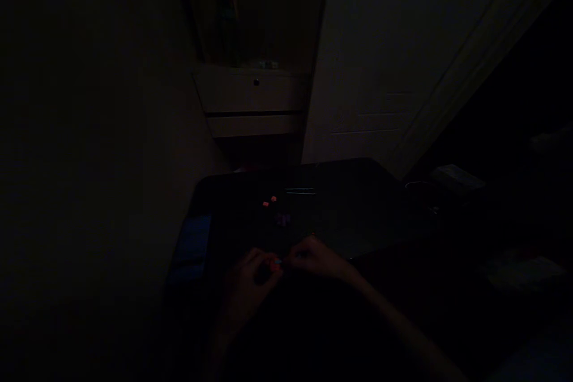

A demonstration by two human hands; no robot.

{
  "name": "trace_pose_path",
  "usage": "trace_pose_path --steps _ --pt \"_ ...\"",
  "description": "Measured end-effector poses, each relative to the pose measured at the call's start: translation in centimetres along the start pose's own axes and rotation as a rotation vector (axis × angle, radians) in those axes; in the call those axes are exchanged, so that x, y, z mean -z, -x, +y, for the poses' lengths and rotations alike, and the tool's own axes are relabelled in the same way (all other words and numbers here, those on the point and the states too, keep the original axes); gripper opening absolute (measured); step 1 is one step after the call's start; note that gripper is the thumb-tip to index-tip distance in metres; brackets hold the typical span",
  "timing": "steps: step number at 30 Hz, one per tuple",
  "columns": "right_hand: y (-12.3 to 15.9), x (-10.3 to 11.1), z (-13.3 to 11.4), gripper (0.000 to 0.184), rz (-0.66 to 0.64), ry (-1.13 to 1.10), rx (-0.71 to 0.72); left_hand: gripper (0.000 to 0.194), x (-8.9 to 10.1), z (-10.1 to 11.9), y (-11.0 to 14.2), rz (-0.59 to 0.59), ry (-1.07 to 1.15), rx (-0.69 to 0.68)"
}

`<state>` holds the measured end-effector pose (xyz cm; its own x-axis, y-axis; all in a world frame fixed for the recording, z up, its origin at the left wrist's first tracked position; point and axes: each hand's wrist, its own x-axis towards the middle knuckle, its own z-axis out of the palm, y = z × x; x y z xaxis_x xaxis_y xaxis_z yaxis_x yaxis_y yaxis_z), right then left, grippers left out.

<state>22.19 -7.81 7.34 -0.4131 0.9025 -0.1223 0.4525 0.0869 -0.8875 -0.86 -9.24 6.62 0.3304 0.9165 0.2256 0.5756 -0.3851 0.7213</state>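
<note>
Fingers of the left hand (246, 280) pinch a small red piece (272, 264) by the near side of a dark table (358, 209). Right beside it, the right hand (316, 258) has curled fingers; whether they grip anything, I cannot tell. Poor light could cause a misjudged pinch, dropping the piece. Beyond lie purple bits (283, 219), two pinkish blocks (265, 204), then two thin sticks (301, 193).

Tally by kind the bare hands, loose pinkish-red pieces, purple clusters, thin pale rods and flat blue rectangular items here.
Left hand and right hand, both bare: 2
Small loose pinkish-red pieces: 2
Purple cluster (pieces too dark to separate): 1
Thin pale rods: 2
Flat blue rectangular item: 1
Total: 8
</note>
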Motion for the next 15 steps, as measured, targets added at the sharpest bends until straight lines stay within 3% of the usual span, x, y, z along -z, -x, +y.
trace_pose_path --steps 4,9,15 --pt "0.6 0.8 0.0 0.024 -0.04 0.075 -0.014 0.017 -0.3 -0.1 0.0 -0.003 -0.012 0.016" --pt "0.7 0.8 0.2 0.026 0.032 0.074 -0.019 0.017 -1.0 -0.1 -0.1 0.069 -0.071 0.025" --pt "0.2 0.9 -0.1 0.029 -0.022 0.072 0.007 0.016 -0.9 0.1 -0.3 0.027 -0.078 0.014"
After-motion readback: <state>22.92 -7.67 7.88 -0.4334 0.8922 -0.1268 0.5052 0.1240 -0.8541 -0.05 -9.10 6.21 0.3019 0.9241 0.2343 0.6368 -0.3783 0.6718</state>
